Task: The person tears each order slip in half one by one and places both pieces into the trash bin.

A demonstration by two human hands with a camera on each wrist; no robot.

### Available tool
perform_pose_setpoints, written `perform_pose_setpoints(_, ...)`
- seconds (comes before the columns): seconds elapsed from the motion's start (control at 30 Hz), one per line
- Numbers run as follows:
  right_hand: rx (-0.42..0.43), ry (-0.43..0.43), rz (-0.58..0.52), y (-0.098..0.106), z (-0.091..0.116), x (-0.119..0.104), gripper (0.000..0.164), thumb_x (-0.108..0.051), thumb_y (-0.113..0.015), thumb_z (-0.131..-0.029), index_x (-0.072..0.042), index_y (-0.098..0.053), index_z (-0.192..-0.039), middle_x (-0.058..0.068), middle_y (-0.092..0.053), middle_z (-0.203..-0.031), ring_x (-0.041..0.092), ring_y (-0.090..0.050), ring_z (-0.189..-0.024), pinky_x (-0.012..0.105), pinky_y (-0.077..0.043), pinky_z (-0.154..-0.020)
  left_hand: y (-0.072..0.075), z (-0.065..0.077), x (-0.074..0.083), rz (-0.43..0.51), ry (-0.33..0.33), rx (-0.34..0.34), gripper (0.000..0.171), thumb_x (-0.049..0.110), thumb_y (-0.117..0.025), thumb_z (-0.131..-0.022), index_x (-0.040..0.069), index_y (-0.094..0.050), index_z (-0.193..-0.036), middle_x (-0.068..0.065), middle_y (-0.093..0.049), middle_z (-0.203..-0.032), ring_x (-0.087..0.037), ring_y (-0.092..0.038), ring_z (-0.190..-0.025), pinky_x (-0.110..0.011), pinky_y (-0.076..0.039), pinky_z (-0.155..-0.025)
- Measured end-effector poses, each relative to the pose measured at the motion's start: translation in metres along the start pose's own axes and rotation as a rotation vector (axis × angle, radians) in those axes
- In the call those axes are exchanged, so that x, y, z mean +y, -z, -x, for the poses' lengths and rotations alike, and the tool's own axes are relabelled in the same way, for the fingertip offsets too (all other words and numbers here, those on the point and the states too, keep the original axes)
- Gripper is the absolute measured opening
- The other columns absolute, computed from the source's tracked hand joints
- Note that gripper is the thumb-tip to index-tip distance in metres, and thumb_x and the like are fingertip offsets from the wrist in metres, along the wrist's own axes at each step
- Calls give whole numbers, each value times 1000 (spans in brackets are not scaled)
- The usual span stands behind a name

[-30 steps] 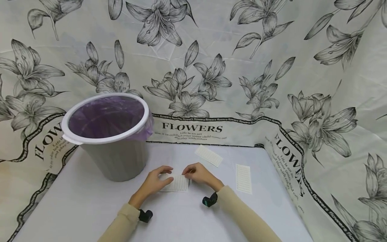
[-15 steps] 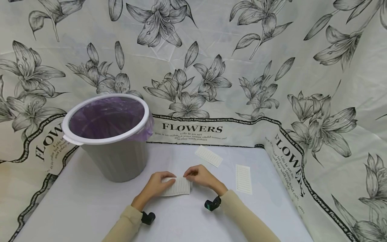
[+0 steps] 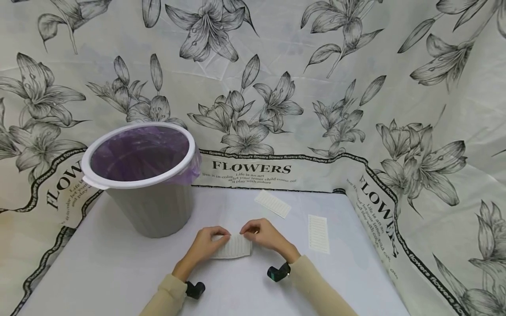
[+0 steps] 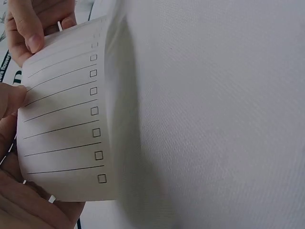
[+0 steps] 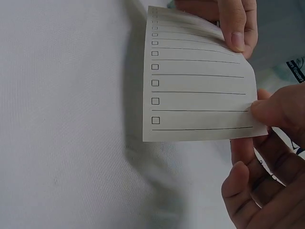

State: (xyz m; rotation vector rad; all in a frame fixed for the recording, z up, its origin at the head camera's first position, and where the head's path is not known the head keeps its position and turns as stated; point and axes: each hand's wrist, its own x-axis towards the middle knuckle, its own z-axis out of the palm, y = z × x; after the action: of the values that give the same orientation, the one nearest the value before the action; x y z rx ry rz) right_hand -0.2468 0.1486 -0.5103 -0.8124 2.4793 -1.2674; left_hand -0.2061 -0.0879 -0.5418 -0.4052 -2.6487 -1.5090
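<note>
Between both hands is a checklist sheet [image 3: 234, 249], off-white paper printed with ruled lines and a column of small checkboxes. My left hand [image 3: 204, 244] pinches its far edge toward the left, thumb on the printed face. At the right end of that same edge, the thumb and fingers of my right hand [image 3: 266, 235] pinch the paper. The right wrist view shows the sheet [image 5: 198, 86] bowed, casting a shadow on the cloth, with the right thumb [image 5: 267, 112] on its printed side. Fingers behind the sheet are partly hidden.
Another checklist sheet [image 3: 273, 203] lies slanted at the back, and a further one [image 3: 318, 234] lies to the right. A grey bin [image 3: 154, 213] with a white rim and purple liner stands back left. Flower-printed cloth [image 3: 253, 105] hangs behind the white-covered table [image 3: 99, 267].
The sheet has come from lying nearly flat to being held bowed, slightly closer to me. My left hand has closed onto its edge, and both hands have shifted a little nearer.
</note>
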Motion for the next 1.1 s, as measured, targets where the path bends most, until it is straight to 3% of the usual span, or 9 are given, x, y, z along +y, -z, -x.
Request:
perform_pose_setpoints(0.37,96,-20,-69,-20,13,-6,17,-16,-65,-99,-9,-77,-110,5,-76,-110,18,-67,-104,30,-55,-85,-4,6,3,28,-19,2,6,17,-72,-97,15,-78,-94,5,-77,-95,-21,-72,-100,-41,-55,-93)
perform_pose_setpoints(0.7,154,11,-32,-28,19,-3,16,-25,-71,-97,-15,-77,-107,1,-76,-106,11,-68,-97,27,-51,-81,-7,10,5,15,-26,3,7,18,-72,-97,15,-78,-95,5,-78,-95,-22,-72,-101,-44,-55,-94)
perform_pose_setpoints(0.97,153,28,-20,-33,20,-4,10,-24,-73,-97,-17,-78,-101,-1,-77,-101,17,-72,-100,36,-57,-87,-10,12,7,8,-51,-6,6,16,-72,-97,15,-78,-96,4,-78,-96,-21,-72,-101,-40,-56,-94)
perform_pose_setpoints(1.1,158,38,-8,-35,20,-4,7,-22,-74,-96,-17,-78,-98,-2,-77,-98,13,-71,-96,33,-57,-87,-10,13,8,18,-54,-6,4,15,-73,-96,14,-77,-96,3,-77,-95,-22,-73,-101,-42,-56,-94)
